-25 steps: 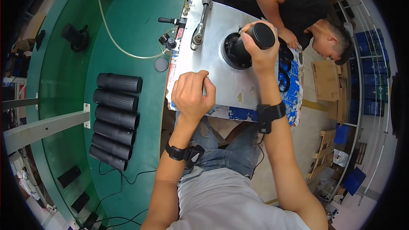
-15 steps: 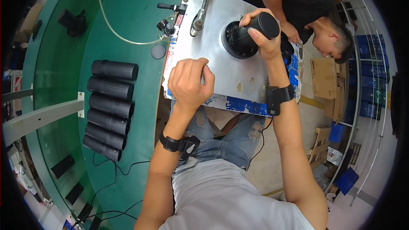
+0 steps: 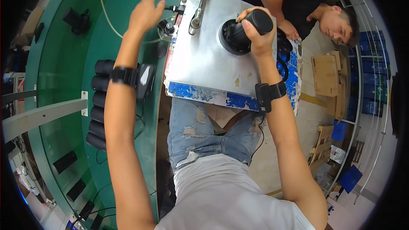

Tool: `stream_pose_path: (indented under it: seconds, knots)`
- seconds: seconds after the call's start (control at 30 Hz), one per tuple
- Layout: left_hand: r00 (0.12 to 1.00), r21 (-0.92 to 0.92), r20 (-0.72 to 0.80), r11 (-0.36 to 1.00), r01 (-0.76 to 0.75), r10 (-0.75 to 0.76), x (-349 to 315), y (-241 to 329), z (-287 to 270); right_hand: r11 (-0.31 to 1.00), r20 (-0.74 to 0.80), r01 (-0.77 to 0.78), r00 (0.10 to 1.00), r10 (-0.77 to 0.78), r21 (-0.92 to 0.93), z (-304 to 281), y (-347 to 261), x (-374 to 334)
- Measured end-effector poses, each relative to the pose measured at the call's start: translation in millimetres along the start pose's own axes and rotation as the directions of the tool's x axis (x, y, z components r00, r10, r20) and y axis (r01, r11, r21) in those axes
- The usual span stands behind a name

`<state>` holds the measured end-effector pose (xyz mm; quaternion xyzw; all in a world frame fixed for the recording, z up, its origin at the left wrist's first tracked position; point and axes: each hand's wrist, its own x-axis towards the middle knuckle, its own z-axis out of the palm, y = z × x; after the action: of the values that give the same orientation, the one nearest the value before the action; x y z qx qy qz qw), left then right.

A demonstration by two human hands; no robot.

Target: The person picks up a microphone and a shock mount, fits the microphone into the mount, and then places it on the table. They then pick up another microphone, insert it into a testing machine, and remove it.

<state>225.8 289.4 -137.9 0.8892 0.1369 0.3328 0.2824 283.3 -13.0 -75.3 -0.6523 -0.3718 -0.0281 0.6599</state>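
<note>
My right hand is wrapped round a black ribbed cylinder. The cylinder leans over a round black base with an open, slotted inside on the metal plate; whether the two are joined I cannot tell. Out to the left, my left hand hangs over the green table with its fingers apart and nothing in them. Its thumb is nearest to a small lever valve at the plate's edge, whose black handle is mostly hidden behind the hand.
A toggle clamp arm lies over the plate's far left part. Several black perforated tubes lie in a row on the green table, partly behind my left forearm. Across the plate, a person in black rests a hand near its right edge.
My left hand has gone from a loose curl above the plate to stretched out at the far left. The right hand and cylinder have shifted slightly left. The other person's head has turned.
</note>
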Motion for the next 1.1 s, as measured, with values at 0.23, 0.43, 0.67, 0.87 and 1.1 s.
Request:
stream_pose_path:
  seconds: [0.23, 0.43, 0.67, 0.87, 1.1]
  knots:
    - [0.789, 0.193, 0.564, 0.968, 0.161, -0.243, 15.0, -5.1, 3.6, 1.000, -0.044, -0.007, 0.999, 0.006, -0.015, -0.2, -7.4, -1.7]
    - [0.917, -0.169, 0.396, 0.979, 0.109, -0.034, -20.7, -11.1, -9.0, 0.920, -0.252, 0.151, 0.934, -0.252, -0.362, -12.0, -38.3, 18.6]
    - [0.973, -0.808, 0.162, 0.587, 0.036, 0.163, -83.8, 180.8, -110.6, 0.957, -0.108, 0.227, 0.972, -0.210, 0.181, 11.8, -215.4, 58.5]
    - [0.967, -0.978, 0.179, 0.137, 0.155, 0.183, -130.7, 238.9, -97.1, 0.981, -0.093, 0.089, 0.993, -0.074, 0.174, 28.6, -241.7, -14.9]
    - [0.974, -0.979, 0.202, 0.056, 0.197, 0.099, -167.9, 260.0, -101.3, 0.975, -0.126, 0.089, 0.990, -0.064, 0.205, 21.3, -247.9, -47.3]
